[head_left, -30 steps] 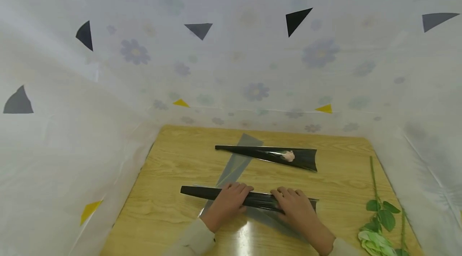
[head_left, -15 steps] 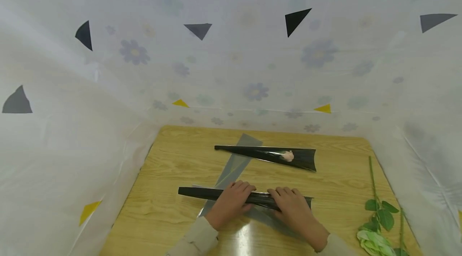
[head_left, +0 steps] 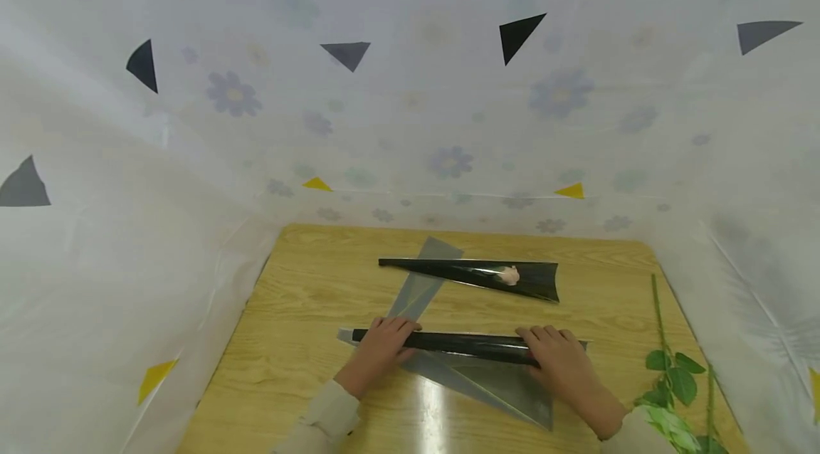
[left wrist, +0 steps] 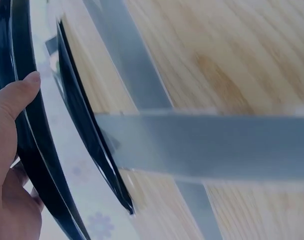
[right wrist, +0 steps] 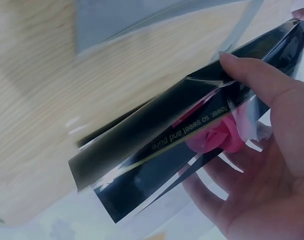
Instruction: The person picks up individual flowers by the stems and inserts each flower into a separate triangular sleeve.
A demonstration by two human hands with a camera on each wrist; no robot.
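Note:
A black glossy flower sleeve (head_left: 470, 344) stretches sideways between my two hands near the front of the table. My left hand (head_left: 379, 351) grips it towards its narrow left end; in the left wrist view the thumb (left wrist: 27, 87) lies across the wrap and the fingers are behind. My right hand (head_left: 564, 365) holds the wide end, thumb on one side and fingers curled beneath. Inside that end, the right wrist view shows a bright pink flower (right wrist: 219, 136) and printed lettering. Beyond lies a second black sleeve (head_left: 532, 282) with a pale pink flower (head_left: 509, 275).
Grey translucent sleeves (head_left: 416, 294) lie crossed on the wooden table (head_left: 307, 283), partly under the held one. At the right edge are green stems (head_left: 655, 297) with leaves and a pale green flower (head_left: 669, 425). White sheeting (head_left: 410, 119) surrounds the table on the visible sides.
My hands have moved apart along the held sleeve, left hand leftward and right hand rightward. The sleeve has shifted right, and more of the grey sleeve beneath it shows.

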